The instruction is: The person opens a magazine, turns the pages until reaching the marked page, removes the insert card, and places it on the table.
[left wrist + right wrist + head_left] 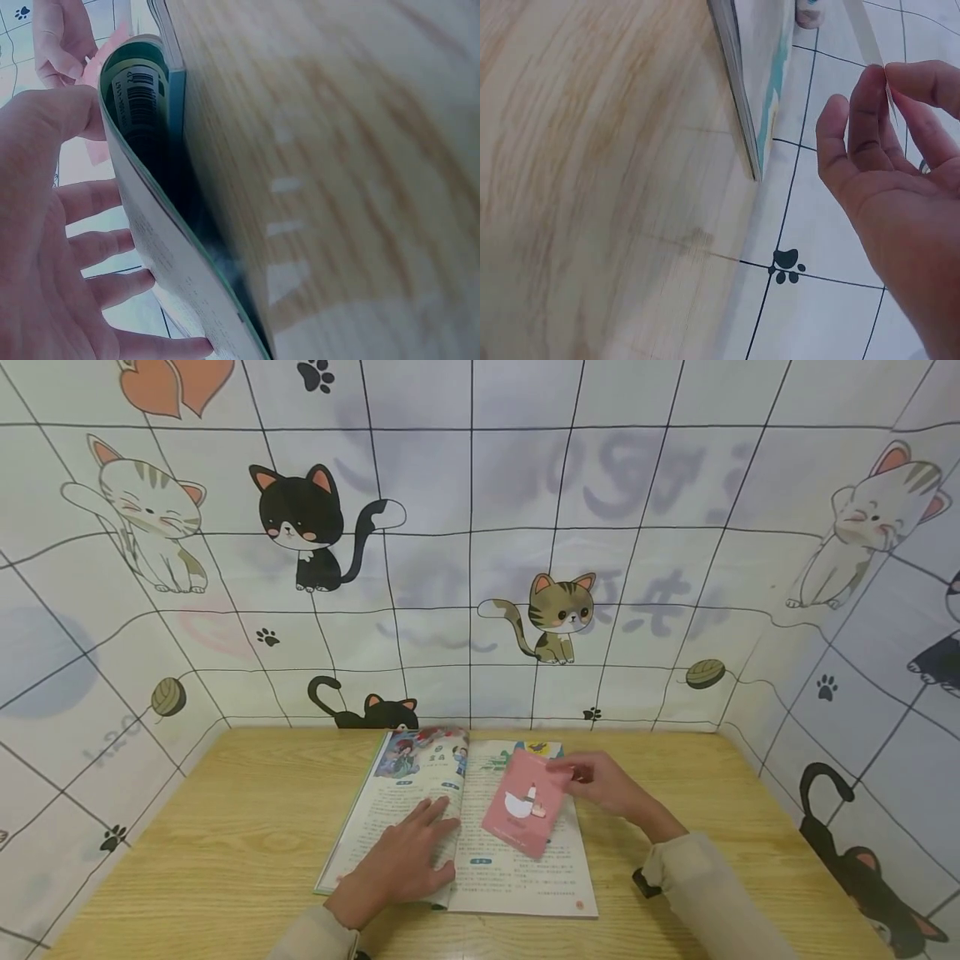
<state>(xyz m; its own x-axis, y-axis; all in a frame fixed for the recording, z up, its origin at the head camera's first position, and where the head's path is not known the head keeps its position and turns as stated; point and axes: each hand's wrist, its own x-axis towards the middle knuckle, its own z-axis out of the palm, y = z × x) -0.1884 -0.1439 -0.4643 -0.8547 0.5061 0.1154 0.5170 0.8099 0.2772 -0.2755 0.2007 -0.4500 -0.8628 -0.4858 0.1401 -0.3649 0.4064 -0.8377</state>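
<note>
An open magazine point(517, 889) with printed text and coloured pictures lies on the wooden table. My left hand point(408, 860) rests on its left page with the fingers spread; in the left wrist view that page point(172, 255) bows up from the table. Between thumb and fingertips, my right hand point(600, 785) pinches the upper right corner of a pink card point(525, 806) with a white picture on it. The card is tilted over the right page. Seen edge-on in the right wrist view, the card point(866, 34) shows as a thin strip at the fingertips of the right hand point(900, 165).
The wooden table point(187, 827) runs back to a white gridded wall covering point(450, 552) with cartoon cats. A similar covering closes in both sides. A barcode point(141, 94) shows on the magazine's curled underside. Something dark point(645, 883) sits at the right cuff.
</note>
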